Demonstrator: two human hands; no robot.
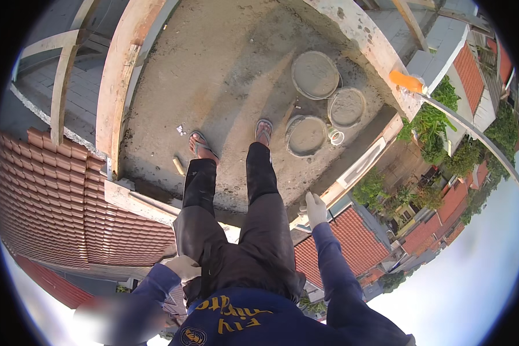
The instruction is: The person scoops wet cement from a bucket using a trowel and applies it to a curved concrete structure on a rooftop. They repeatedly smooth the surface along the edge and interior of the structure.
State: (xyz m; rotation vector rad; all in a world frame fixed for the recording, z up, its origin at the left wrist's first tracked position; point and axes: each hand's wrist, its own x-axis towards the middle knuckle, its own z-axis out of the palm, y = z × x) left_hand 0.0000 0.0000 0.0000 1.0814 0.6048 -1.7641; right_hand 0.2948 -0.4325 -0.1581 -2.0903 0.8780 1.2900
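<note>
My left hand (184,268), in a pale glove, lies against my dark trousers (209,233) at the left thigh, its fingers fairly straight. No tool shows in it. My right hand (315,210), gloved too, rests at the edge board (334,196) right of my knees. Its fingers point forward and slightly bent, and I see nothing held. Ahead of the right hand stand three round tubs of grey mortar: a large one (315,75), a smaller one (346,108) and a near one (306,136). Beside them is a clear plastic cup (336,137).
My sandalled feet (203,146) stand on the rough grey concrete slab (213,75). A short pale cylinder (179,166) and white scraps (181,130) lie nearby. An orange bottle (406,81) sits on the right border. Beyond the edges drop tiled roofs (46,202); timber posts (63,86) rise left.
</note>
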